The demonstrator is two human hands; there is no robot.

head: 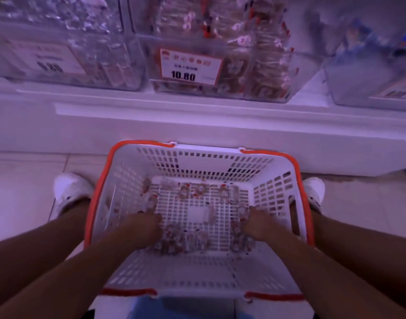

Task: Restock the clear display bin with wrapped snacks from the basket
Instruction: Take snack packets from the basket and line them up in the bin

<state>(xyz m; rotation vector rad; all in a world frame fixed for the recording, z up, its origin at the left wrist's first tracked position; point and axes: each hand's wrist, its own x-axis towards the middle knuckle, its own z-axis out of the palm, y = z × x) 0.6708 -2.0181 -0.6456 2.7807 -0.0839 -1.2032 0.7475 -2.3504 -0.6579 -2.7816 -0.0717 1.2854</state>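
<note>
The wrapped snacks (181,240) lie scattered thinly over the floor of the white basket (204,162), most heaped toward its near side. Both hands are down among them: the left hand (143,227) has its fingers curled into the pile at the left, the right hand (263,226) likewise at the right, though blur hides whether either grip actually holds a snack. The basket, with orange handles (95,203), sits on the floor between two white shoes (69,188). Above, on the shelf (197,116), stands the clear display bin (220,65), holding similar snacks behind a price tag (189,66) reading 10.80, with other clear bins either side.
</note>
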